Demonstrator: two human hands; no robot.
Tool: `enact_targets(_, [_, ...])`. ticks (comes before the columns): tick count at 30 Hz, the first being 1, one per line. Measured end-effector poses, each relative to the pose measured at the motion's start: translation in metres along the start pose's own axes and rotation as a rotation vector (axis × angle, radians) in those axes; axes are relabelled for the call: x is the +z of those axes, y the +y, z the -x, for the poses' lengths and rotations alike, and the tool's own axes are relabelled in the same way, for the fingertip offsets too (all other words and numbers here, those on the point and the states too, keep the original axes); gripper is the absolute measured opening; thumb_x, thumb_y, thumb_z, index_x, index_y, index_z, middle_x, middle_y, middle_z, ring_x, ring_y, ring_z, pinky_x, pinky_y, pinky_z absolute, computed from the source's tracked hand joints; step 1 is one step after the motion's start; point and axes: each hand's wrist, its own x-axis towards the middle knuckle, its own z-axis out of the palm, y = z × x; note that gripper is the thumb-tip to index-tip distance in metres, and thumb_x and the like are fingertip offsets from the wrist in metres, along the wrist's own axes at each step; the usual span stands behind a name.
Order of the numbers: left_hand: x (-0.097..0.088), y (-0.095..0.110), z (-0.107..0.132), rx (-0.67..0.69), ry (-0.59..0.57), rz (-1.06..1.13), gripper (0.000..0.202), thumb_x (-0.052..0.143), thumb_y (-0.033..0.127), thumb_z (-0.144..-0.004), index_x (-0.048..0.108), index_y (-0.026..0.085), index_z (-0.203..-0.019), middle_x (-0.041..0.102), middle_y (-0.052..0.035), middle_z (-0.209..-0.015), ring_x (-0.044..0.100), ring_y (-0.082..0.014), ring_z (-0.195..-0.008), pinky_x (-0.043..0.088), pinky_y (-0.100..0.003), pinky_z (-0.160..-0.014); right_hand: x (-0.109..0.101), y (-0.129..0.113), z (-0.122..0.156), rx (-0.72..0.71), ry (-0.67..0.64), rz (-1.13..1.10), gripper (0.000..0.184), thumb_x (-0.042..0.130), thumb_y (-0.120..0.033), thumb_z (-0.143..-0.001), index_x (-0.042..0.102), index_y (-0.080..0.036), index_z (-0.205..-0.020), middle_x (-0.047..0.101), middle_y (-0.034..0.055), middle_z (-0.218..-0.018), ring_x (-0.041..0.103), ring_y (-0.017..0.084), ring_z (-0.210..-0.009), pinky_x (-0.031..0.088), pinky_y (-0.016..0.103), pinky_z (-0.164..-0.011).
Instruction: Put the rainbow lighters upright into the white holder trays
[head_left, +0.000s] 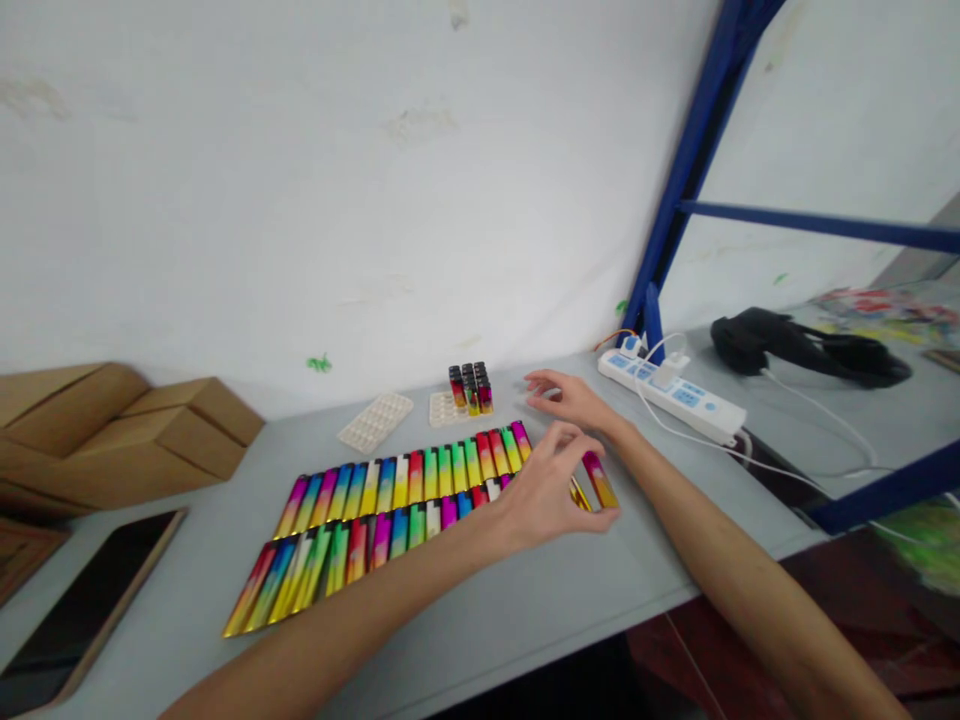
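My left hand (551,490) reaches across the table with thumb and fingers curved round the two ends of a magenta-and-gold lighter (600,480). Beside that lighter, a gold one (577,494) shows through the gap in the grip. Two slanting rows of rainbow-coloured lighters (390,485) lie side by side to the left; my left hand and forearm hide part of the nearer row. Farther back, my right hand (574,398) hovers with fingers apart and nothing in them. To its left, a small group of black-topped lighters (472,388) stands upright in a pale holed tray (442,408).
A second pale tray (376,421) lies near the wall. Brown cardboard boxes (127,430) and a dark phone (90,600) occupy the left side. On the right are a white power strip (675,395) with cables, a blue metal frame (682,150) and a black strapped object (810,347).
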Motion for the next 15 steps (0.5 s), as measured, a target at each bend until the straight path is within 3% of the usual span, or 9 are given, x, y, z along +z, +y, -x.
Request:
enact_targets(5, [-0.056, 0.004, 0.026, -0.078, 0.183, 0.058, 0.047, 0.083, 0.031, -0.073, 0.07, 0.028, -0.119, 0.05, -0.0099, -0.132, 0.058, -0.0281, -0.123, 0.047, -0.05, -0.112, 0.008, 0.007, -0.03, 0.001, -0.175, -0.062, 0.077, 0.079, -0.037, -0.079, 0.046, -0.023, -0.148, 0.058, 0.0167, -0.145, 0.058, 0.029, -0.129, 0.056, 0.045, -0.095])
enact_targets(9, [-0.095, -0.016, 0.058, -0.218, 0.37, 0.302, 0.036, 0.079, 0.033, -0.078, 0.072, 0.024, -0.112, 0.047, -0.0105, -0.134, 0.066, -0.0226, -0.11, 0.055, -0.043, -0.105, 0.023, 0.002, -0.061, -0.056, -0.297, -0.068, 0.1, 0.088, -0.042, -0.07, 0.038, -0.024, -0.154, 0.055, 0.0152, -0.149, 0.054, 0.03, -0.134, 0.045, 0.05, -0.111])
enact_targets(12, [-0.113, -0.032, 0.079, -0.324, 0.506, 0.418, 0.035, 0.079, 0.038, -0.079, 0.073, 0.022, -0.11, 0.05, -0.0102, -0.132, 0.069, -0.0212, -0.101, 0.059, -0.04, -0.096, 0.037, -0.003, -0.071, -0.163, -0.351, -0.1, 0.102, 0.091, -0.043, -0.066, 0.041, -0.021, -0.152, 0.058, 0.0131, -0.146, 0.058, 0.028, -0.13, 0.041, 0.047, -0.116])
enact_targets(15, [-0.12, -0.042, 0.095, -0.47, 0.629, 0.413, 0.028, 0.076, 0.042, -0.083, 0.076, 0.02, -0.1, 0.054, -0.0091, -0.129, 0.069, -0.021, -0.101, 0.06, -0.038, -0.093, 0.046, -0.003, -0.07, -0.189, -0.284, -0.054, 0.099, 0.092, -0.044, -0.064, 0.046, -0.018, -0.148, 0.058, 0.0143, -0.145, 0.059, 0.029, -0.126, 0.043, 0.047, -0.114])
